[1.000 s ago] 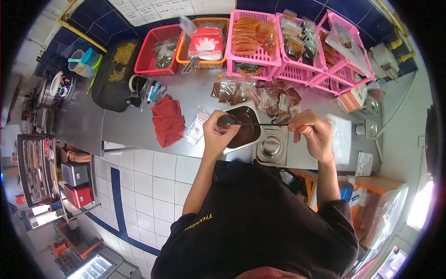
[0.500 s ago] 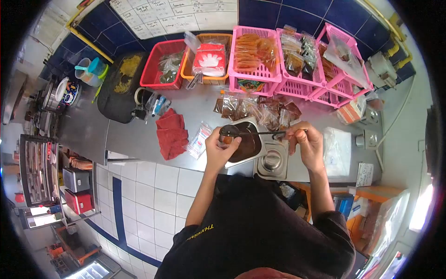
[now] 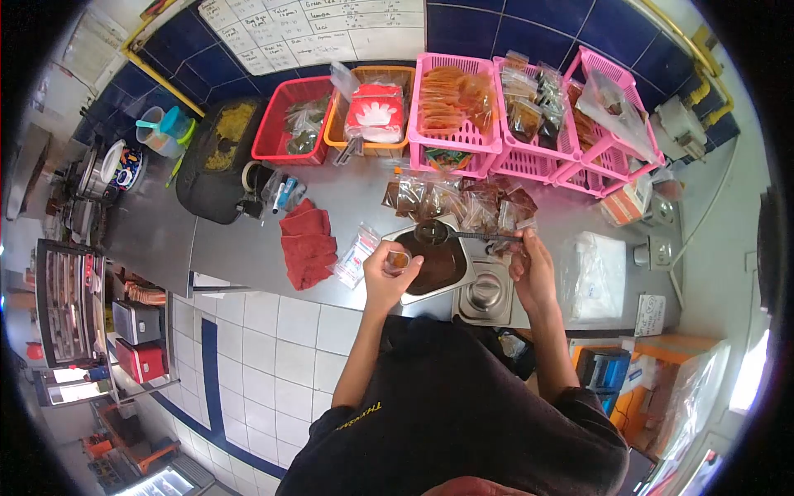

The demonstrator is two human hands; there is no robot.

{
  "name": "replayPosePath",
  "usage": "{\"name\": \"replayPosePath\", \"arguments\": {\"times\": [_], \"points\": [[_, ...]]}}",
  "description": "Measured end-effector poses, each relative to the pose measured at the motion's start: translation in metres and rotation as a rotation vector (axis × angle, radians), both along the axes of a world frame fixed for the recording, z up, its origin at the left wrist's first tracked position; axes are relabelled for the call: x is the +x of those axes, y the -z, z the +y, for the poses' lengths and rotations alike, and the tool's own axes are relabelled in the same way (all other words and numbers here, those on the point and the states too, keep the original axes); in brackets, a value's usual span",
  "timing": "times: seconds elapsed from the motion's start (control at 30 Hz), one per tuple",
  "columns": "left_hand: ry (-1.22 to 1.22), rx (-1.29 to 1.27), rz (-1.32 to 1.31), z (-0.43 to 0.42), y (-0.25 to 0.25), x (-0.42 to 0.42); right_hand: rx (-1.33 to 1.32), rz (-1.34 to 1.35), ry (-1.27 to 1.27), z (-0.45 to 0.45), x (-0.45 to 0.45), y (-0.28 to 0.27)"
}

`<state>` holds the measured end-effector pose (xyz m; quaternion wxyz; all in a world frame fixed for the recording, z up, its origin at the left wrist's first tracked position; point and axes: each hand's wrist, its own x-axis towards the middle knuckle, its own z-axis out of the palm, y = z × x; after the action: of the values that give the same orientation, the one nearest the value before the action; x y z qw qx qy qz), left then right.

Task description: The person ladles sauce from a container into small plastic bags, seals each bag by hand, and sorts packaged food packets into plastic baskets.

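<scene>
Ladle [image 3: 431, 232] over tray [image 3: 470, 266], lidded container [image 3: 484, 295] right, cloth [image 3: 308, 248] left, packets [image 3: 480, 205] behind, baskets [image 3: 285, 157] farther back

Head view faces down over both hands, edges perhaps warped.

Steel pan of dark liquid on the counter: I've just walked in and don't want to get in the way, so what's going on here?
A person's right hand holds a ladle by its handle, its bowl over the pan of dark brown liquid. Their left hand holds a small clear bag or cup with some brown contents. Behind the pan lie filled clear bags.
</scene>
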<state>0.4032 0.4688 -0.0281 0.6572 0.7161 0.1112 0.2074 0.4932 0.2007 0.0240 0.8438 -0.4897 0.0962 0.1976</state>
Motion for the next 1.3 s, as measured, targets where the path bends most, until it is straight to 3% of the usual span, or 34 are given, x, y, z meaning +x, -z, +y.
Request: {"name": "replayPosePath", "arguments": {"times": [0.1, 0.17, 0.2, 0.27, 0.33, 0.4, 0.43, 0.5, 0.53, 0.6, 0.67, 0.73, 0.8, 0.87, 1.13, 1.3], "points": [[-0.051, -0.022, 0.029, 0.006, 0.014, -0.010, -0.093, 0.037, 0.081, -0.004, -0.007, 0.027], [-0.054, -0.026, 0.027, 0.005, 0.015, -0.012, -0.337, -0.017, -0.028, -0.004, -0.011, 0.049], [-0.060, -0.028, 0.020, 0.004, 0.014, -0.013, -0.337, -0.010, -0.025, -0.003, -0.012, 0.054], [-0.029, 0.005, 0.031, 0.001, 0.011, -0.013, -0.551, -0.141, -0.243, 0.005, -0.010, 0.063], [0.000, 0.039, 0.037, -0.003, 0.005, -0.010, -0.971, -0.504, -0.156, 0.023, -0.011, 0.046], [0.033, 0.059, 0.036, -0.008, 0.001, -0.007, -1.296, -0.956, 0.117, 0.045, -0.021, -0.005], [0.030, 0.069, 0.048, -0.012, -0.001, -0.005, -1.299, -0.955, 0.121, 0.049, -0.025, -0.020], [0.007, 0.192, 0.007, -0.017, -0.004, -0.001, -0.977, -0.949, -0.309, 0.054, -0.041, -0.035], [-0.020, 0.316, -0.047, -0.019, -0.004, 0.003, -0.983, -0.940, -0.296, 0.059, -0.044, -0.035], [0.027, 0.315, -0.037, -0.023, -0.005, 0.005, -0.841, -1.055, -0.452, 0.068, -0.048, -0.031], [0.076, 0.307, -0.026, -0.023, -0.006, 0.001, -0.835, -0.965, -0.443, 0.071, -0.048, -0.022], [0.086, 0.348, 0.071, -0.024, -0.013, 0.001, -0.849, -1.080, -0.401, 0.067, -0.045, -0.019], [0.223, 0.215, 0.033, -0.021, -0.027, 0.000, -0.859, -1.017, -0.371, 0.061, -0.043, -0.019], [0.304, -0.316, 0.081, -0.021, -0.026, -0.007, -0.745, -1.047, -0.419, 0.055, -0.038, -0.017], [0.313, -0.311, 0.065, -0.007, -0.004, -0.005, -0.581, -0.897, -0.524, 0.034, -0.027, -0.032], [0.281, -0.239, 0.058, -0.013, -0.017, -0.005, -0.542, -0.867, -0.529, 0.031, -0.030, -0.030]]}}
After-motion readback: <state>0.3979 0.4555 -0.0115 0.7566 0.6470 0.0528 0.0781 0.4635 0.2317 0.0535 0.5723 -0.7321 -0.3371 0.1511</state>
